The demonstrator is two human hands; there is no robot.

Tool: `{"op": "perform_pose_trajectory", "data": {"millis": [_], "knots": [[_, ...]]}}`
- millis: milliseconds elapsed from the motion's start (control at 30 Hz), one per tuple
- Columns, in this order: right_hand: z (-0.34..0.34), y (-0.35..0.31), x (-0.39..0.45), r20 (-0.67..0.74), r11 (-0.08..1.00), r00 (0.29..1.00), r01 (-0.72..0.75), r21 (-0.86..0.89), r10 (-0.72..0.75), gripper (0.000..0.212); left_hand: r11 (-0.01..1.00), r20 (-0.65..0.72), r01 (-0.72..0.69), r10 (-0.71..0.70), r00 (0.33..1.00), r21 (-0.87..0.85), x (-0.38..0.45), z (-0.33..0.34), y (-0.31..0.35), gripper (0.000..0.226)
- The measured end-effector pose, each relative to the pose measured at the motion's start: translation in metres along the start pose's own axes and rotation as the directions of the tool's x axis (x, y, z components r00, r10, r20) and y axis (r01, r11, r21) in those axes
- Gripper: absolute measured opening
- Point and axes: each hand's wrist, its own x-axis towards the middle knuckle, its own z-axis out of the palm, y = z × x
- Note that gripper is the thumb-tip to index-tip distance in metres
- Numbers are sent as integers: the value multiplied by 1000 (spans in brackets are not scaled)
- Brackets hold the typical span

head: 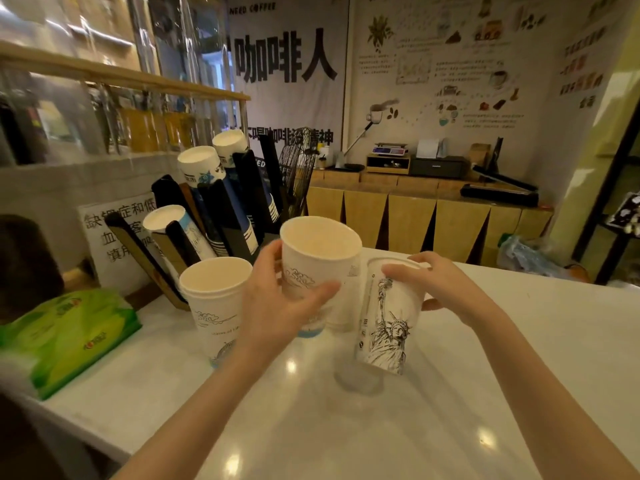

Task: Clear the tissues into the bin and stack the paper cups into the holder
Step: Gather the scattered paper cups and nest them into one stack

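My left hand [277, 306] grips a white paper cup [320, 258] held upright above the counter, mouth open toward me. My right hand [440, 282] holds a second white cup printed with a statue drawing [388, 327], fingers over its rim, tilted slightly just above the counter. A third white cup [214, 306] stands on the counter to the left of my left hand. Behind it leans the black cup holder [242, 202] with stacks of upturned cups in its slots. No loose tissues or bin are in view.
A green tissue pack [65, 337] lies at the counter's left edge. The white counter [346, 427] stretches toward me and to the right. A printed sign [117, 237] stands behind the holder. A wooden sideboard [433, 216] with a scale and boxes is at the back.
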Motion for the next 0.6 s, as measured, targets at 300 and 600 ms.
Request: {"op": "perform_pose_trajectory", "data": {"millis": [300, 600], "knots": [[22, -19, -15, 32, 987, 986, 162, 4, -162, 70, 965, -163, -94, 55, 985, -243, 54, -78, 43, 62], [47, -38, -31, 5, 941, 945, 324, 94, -326, 66, 990, -216, 128, -139, 966, -64, 43, -95, -8, 80]]}}
